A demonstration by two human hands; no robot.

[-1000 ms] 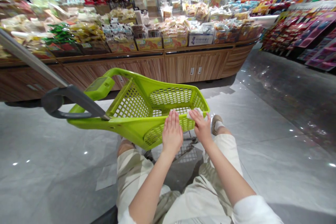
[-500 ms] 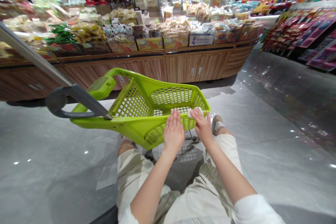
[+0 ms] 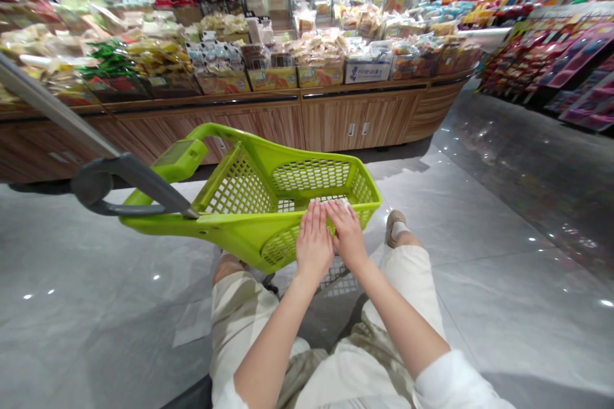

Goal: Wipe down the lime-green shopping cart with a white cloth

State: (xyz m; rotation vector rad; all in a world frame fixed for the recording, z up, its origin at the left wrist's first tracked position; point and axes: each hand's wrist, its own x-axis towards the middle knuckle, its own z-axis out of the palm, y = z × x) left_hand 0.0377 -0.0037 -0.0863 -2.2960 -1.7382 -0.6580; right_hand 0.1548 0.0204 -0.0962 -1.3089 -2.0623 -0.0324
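A lime-green shopping basket (image 3: 230, 223) with lattice walls sits on a wheeled frame in front of my knees. My left hand (image 3: 314, 248) lies on its near rim, fingers stretched out and close together. Right beside it, my right hand (image 3: 348, 239) presses a crumpled white wipe (image 3: 346, 206) against the same rim. Most of the wipe is hidden under the fingers. The two hands touch or nearly touch at the fingertips.
A grey loop handle (image 3: 125, 185) with a metal pole (image 3: 52, 102) rises at the basket's left. Behind stands a wooden display counter (image 3: 254, 118) stacked with packaged food. More shelves (image 3: 537, 57) stand at the right. Grey tiles (image 3: 503, 255) cover the floor.
My right hand has slid left along the rim with the wipe, from near the basket's right corner to beside my left hand. The left hand has barely moved.
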